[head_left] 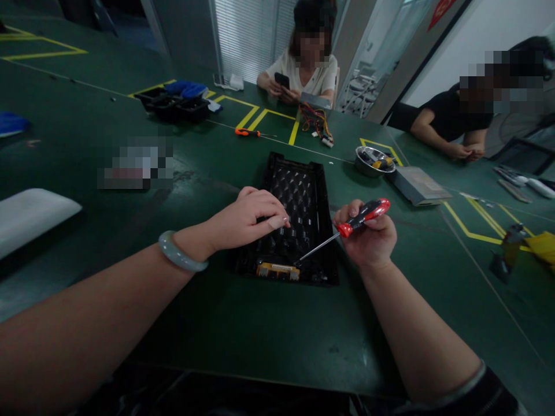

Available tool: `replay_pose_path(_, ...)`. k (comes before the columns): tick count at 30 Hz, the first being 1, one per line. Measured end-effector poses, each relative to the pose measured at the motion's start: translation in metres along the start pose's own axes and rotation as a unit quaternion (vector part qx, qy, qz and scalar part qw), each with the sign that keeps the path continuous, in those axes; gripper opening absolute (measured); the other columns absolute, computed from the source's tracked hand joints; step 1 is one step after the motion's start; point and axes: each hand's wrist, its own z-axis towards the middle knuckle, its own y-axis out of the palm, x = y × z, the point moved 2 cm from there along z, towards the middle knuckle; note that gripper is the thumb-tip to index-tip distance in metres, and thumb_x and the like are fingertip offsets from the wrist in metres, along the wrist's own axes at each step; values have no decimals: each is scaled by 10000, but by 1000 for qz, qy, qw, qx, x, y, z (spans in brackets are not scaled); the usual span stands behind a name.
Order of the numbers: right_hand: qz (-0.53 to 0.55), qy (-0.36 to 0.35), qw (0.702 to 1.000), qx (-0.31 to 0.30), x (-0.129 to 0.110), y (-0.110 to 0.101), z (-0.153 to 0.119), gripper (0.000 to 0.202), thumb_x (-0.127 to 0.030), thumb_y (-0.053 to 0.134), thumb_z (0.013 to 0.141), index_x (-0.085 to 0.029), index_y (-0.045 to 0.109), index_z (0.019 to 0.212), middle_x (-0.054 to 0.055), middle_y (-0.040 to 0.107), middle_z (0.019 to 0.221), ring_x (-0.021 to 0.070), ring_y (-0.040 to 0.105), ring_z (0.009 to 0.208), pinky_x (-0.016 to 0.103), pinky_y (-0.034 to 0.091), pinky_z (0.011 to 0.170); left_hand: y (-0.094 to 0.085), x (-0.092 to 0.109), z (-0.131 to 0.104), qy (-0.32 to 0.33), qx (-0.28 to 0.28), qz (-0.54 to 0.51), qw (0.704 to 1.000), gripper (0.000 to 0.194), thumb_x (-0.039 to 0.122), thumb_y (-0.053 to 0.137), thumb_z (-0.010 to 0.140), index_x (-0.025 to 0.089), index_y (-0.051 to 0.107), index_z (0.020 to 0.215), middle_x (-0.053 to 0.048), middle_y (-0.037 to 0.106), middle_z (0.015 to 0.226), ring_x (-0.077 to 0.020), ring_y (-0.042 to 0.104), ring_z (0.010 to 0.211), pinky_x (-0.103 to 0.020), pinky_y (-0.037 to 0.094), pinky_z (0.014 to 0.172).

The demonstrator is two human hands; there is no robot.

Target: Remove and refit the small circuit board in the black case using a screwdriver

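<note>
- Black plastic tray-like housing with a ribbed inner floor point(303, 190) lies flat on the dark green table point(269, 335), straight in front of the person, its long side running away from them.
- At the near end of that housing sits a small yellow-tan connector strip point(277, 270), just inside the rim.
- Left hand point(247, 218) rests palm-down over the near-left part of the housing, fingers curled together and their tips pressing on the ribbed floor; a pale grey-green bangle point(180, 254) circles the wrist.
- Right hand point(368, 234) hovers just beside the housing's right edge, fingers wrapped tight around a red-and-black-handled screwdriver point(362, 215).
- Its thin metal shaft slants down and left, the tip meeting the housing near the connector strip.
- Farther across the table: a round steel bowl point(375, 160) holding small parts, a flat grey box point(418, 185) touching it, an orange-handled screwdriver point(249, 133), and a bundle of coloured wires point(316, 121).
- Two other people sit at the far side; one holds a dark phone point(281, 80) in both hands.
</note>
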Motion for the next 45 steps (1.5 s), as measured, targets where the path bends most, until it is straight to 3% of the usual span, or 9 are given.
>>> replay_pose_path(12,26,2,999,-19,5,-3,1,105,-299,502,610,-237,560,671,1,406,604,172,398,578,335,288,553,0,1,0,20,1,13,1000,314,415,450,1033,310,744,1004,26,752,1106,-195,624,1128,-393,263,1032)
replay_pose_path(37,43,3,998,-35,7,-7,3,109,-309,555,626,-229,596,689,-4,443,614,164,448,600,334,356,586,-2,2,-1,44,2,14,999,279,380,470,1036,295,734,1004,33,748,1086,-172,634,1096,-376,259,1001)
replay_pose_path(45,46,7,998,-30,6,-7,3,95,-313,567,646,-227,597,673,-5,447,613,157,450,597,325,363,578,-6,14,-2,96,-31,-5,995,228,374,555,983,261,736,904,9,748,1058,-198,624,1084,-398,262,1033)
